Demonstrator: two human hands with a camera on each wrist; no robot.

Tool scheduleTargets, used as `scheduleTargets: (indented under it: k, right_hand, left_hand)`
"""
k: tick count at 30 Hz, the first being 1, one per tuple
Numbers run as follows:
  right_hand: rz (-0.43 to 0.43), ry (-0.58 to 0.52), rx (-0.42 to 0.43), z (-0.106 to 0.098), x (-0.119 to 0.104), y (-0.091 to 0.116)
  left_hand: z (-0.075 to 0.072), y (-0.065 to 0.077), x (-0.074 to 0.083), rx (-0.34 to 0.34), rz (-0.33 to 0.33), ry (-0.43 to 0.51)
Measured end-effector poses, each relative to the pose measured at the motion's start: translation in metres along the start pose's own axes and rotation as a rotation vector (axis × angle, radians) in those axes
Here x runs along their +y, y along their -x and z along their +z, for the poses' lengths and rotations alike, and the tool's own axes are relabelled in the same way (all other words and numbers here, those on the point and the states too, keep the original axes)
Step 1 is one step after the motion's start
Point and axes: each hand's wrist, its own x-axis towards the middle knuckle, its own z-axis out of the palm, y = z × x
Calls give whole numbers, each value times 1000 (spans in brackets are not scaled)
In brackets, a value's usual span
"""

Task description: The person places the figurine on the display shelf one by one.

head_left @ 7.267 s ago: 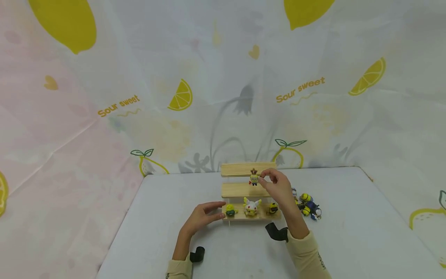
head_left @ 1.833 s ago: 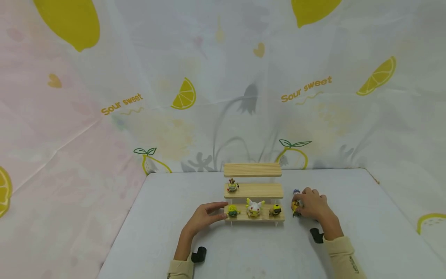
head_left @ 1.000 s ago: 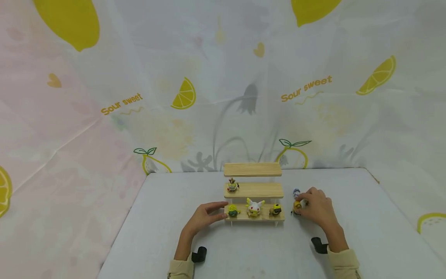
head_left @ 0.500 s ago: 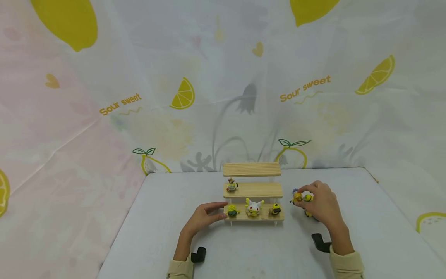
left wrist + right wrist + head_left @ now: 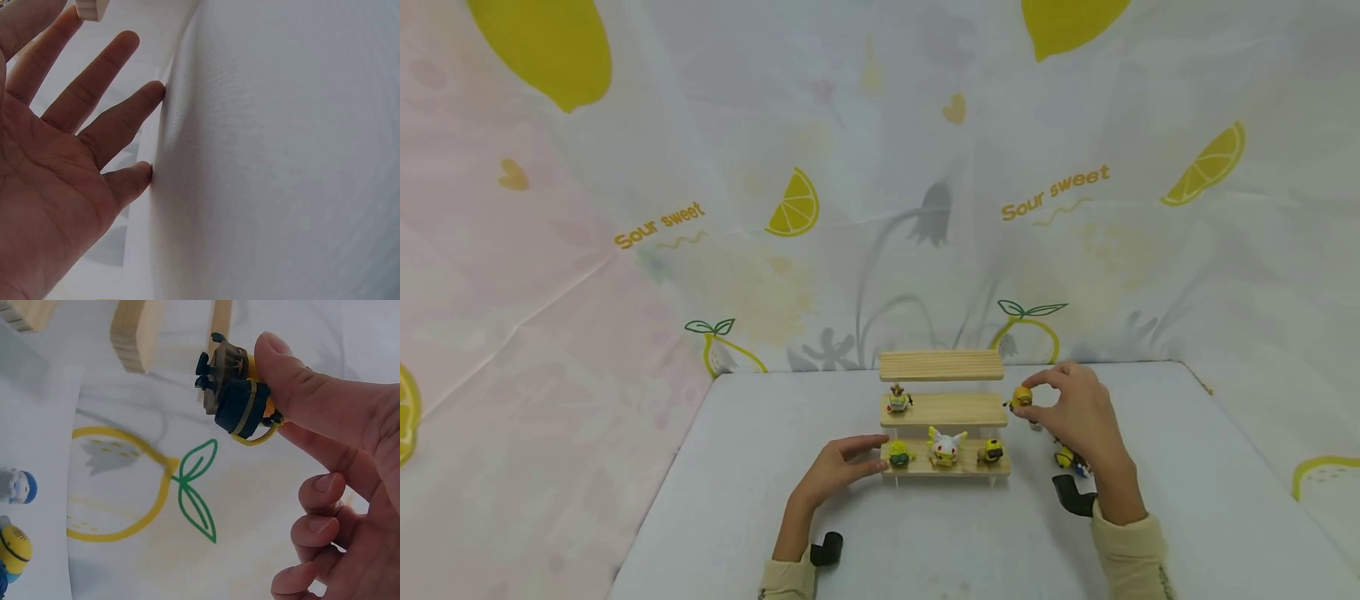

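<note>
A minion figurine [image 5: 1022, 397] with a brown outfit and a dark barrel-like part is pinched between the thumb and index finger of my right hand [image 5: 1078, 421]. It hangs in the air just right of the middle tier of a three-tier wooden display stand [image 5: 955, 408]. In the right wrist view, the figurine [image 5: 240, 390] lies sideways, feet toward the stand. My left hand [image 5: 835, 471] rests at the left end of the bottom tier, its fingers extended. The left wrist view shows the left hand's [image 5: 56, 169] index fingertip against the wood's end [image 5: 92, 9]; the thumb is partly cut off.
A green-and-yellow figurine [image 5: 899, 453], a white-eared figurine [image 5: 943, 448] and a yellow-black figurine [image 5: 991, 452] stand on the bottom tier. A hatted figurine [image 5: 898, 400] stands on the middle tier's left. Several more figurines [image 5: 1064, 457] lie under the right hand. A lemon-print cloth [image 5: 880, 208] hangs behind.
My right hand has lifted the minion figurine from the pile and carried it up and left toward the stand. Earlier, the hatted figurine was set on the middle tier. The left hand has stayed put.
</note>
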Motion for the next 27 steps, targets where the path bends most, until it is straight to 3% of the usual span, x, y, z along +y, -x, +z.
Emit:
scheduleTargets:
  k: [11, 17, 22, 27]
  right_hand:
    - [-77, -72, -26, 12, -25, -24]
    - [-113, -82, -47, 26, -38, -33]
    - [-115, -86, -75, 38, -47, -36]
    - [-96, -74, -110, 51, -54, -36]
  left_hand:
    - [1, 1, 1, 5, 19, 12]
    - [0, 3, 19, -15, 2, 19]
    - [1, 0, 3, -3, 13, 12]
    - [0, 0, -1, -4, 23, 15]
